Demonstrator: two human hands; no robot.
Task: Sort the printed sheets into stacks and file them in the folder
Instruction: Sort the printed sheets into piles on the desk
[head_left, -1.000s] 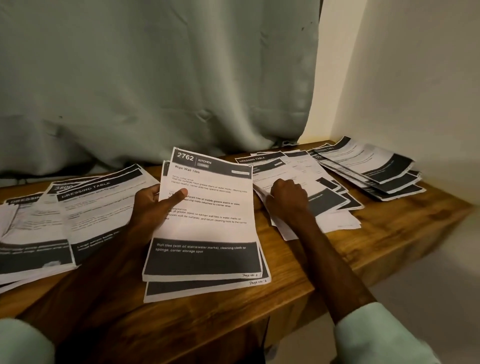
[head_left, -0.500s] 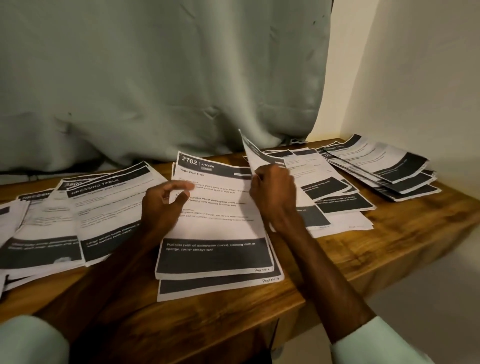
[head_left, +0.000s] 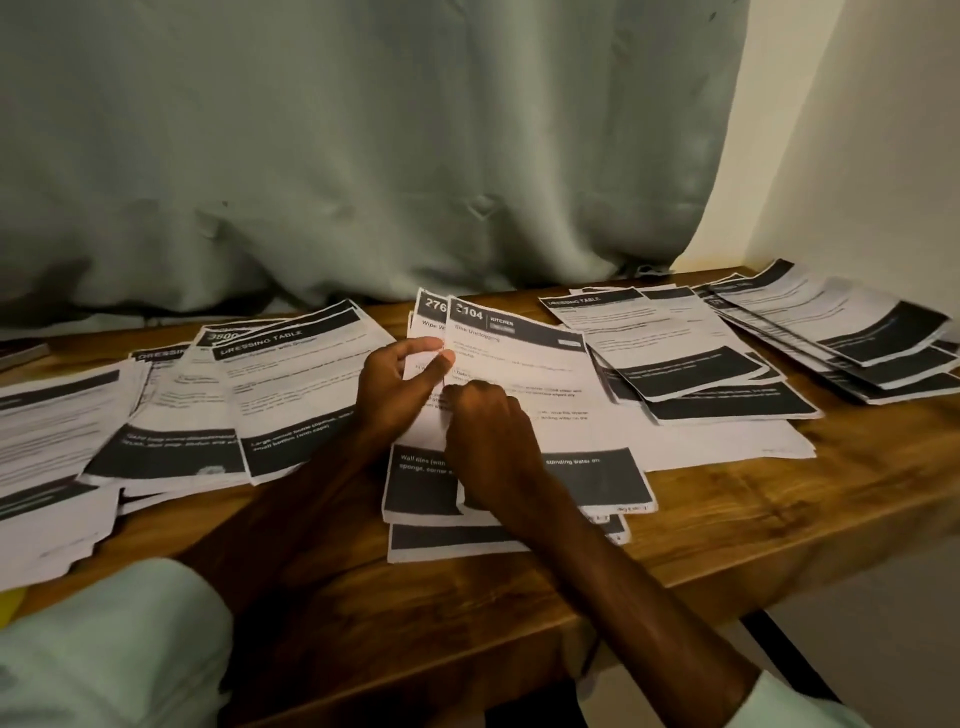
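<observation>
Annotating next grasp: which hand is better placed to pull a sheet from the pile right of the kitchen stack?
Right hand, likely: the pile lies on its side; the left hand would cross the 2104 sheet.

Printed sheets (head_left: 519, 374): white, with fine dark text lines, a black header band and a black footer block, both lettered in white. Table (head_left: 727, 519): mid-brown wood with darker streaked grain. Curtain (head_left: 363, 156): plain pale grey-green. Wall (head_left: 857, 156): plain cream. Sleeves (head_left: 104, 649): plain pale mint green.
</observation>
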